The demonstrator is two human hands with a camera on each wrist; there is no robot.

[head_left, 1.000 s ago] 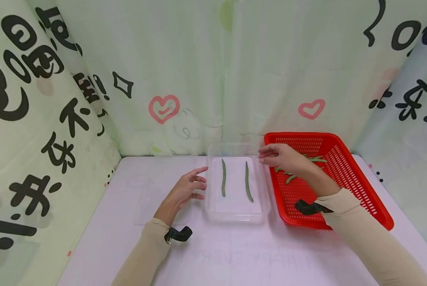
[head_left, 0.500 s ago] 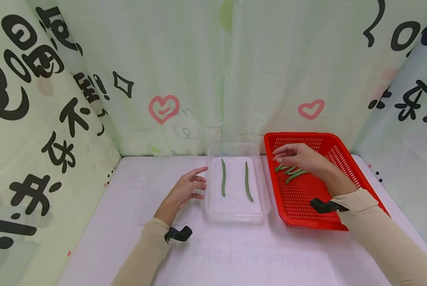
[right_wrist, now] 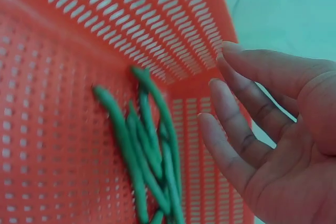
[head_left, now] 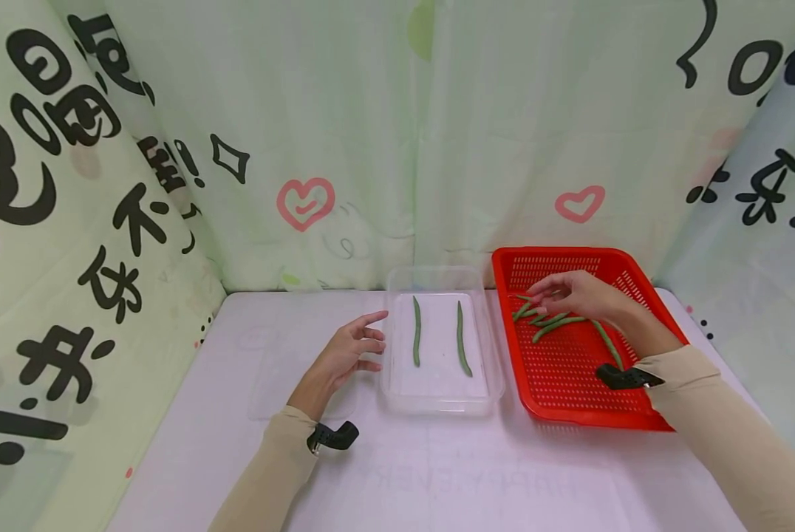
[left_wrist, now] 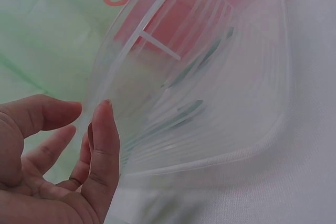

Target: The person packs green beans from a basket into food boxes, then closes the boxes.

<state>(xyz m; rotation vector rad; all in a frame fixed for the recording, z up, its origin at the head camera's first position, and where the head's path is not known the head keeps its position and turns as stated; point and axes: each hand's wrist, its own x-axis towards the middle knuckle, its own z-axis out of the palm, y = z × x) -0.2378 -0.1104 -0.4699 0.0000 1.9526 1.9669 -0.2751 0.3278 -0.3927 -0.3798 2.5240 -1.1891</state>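
Inside the red plastic basket (head_left: pixel 544 406) lie several green beans (head_left: pixel 557 326), bunched toward its left side. My right hand (head_left: pixel 580 295) hovers over them with loosely bent fingers and nothing between them; in the right wrist view, the hand (right_wrist: pixel 262 135) is apart from the beans (right_wrist: pixel 152 150). A clear plastic container (head_left: pixel 437 405) stands left of the basket. One green bean (head_left: pixel 417 331) lies lengthwise in its left half and another green bean (head_left: pixel 462 338) in its right half. My left hand (head_left: pixel 344 355) is at the container's left side, fingers relaxed; whether the fingertips touch the wall is unclear.
A transparent flat lid (head_left: pixel 274 369) lies on the white table (head_left: pixel 397 480), left of the container and partly behind the left hand. Printed curtains (head_left: pixel 371 148) close off the back and both sides. A black wrist camera sits on each sleeve.
My right hand has moved right, from the container's right edge to over the beans in the basket. My left hand and the two beans in the container have stayed put.
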